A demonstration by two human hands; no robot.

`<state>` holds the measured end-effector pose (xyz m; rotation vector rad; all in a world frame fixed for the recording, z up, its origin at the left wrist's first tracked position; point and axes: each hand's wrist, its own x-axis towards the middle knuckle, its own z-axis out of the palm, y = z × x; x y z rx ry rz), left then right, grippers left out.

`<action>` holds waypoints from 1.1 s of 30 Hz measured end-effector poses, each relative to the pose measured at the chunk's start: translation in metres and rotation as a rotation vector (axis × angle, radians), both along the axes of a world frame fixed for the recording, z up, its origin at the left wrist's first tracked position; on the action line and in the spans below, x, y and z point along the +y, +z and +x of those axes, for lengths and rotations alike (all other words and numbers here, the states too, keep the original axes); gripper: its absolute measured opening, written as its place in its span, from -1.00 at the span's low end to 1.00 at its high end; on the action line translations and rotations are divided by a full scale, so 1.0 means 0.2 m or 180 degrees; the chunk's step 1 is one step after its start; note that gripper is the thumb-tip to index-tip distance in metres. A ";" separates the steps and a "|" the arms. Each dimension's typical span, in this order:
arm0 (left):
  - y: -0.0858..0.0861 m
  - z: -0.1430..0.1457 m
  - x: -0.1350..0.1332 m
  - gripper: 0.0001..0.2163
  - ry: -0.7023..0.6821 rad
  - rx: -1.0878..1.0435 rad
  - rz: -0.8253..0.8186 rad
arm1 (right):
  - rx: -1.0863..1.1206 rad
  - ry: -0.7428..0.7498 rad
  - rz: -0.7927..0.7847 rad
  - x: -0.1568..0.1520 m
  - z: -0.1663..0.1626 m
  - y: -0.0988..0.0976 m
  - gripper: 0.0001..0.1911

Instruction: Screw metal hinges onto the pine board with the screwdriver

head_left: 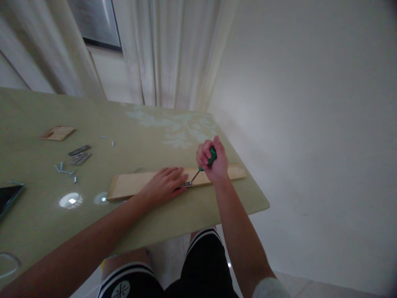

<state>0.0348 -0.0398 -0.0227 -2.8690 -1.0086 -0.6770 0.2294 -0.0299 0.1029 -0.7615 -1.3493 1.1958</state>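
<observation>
My right hand is closed round the green handle of a screwdriver, thumb up. Its shaft slants down to the left, and the tip meets a small metal hinge or bracket near the front edge of a long pale wooden board. My left hand lies flat across the board, fingers stretched out, with the fingertips and thumb beside the metal piece. The exact contact between tip and screw is too small to make out.
Several metal plates or hinges and loose screws lie at the left. Behind them is a small wood piece. A dark device sits at the left edge. The table's right corner is near a white wall.
</observation>
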 end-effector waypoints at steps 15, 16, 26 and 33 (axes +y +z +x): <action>0.01 0.00 -0.02 -0.59 0.0059 0.0160 0.0086 | -0.0226 0.0358 -0.0048 0.10 0.13 0.00 -0.37; 0.02 0.00 -0.02 -0.59 0.0046 0.0127 0.0061 | -0.0251 0.0366 0.0026 0.08 0.12 -0.01 -0.38; 0.23 0.17 -0.04 -0.69 -0.0214 -0.1496 -0.1504 | -0.0388 0.0124 0.0735 0.06 0.01 0.00 -0.56; 0.21 0.26 0.06 -0.73 -0.0575 -0.2050 -0.2537 | -0.0306 0.0209 0.0843 0.09 0.04 -0.03 -0.58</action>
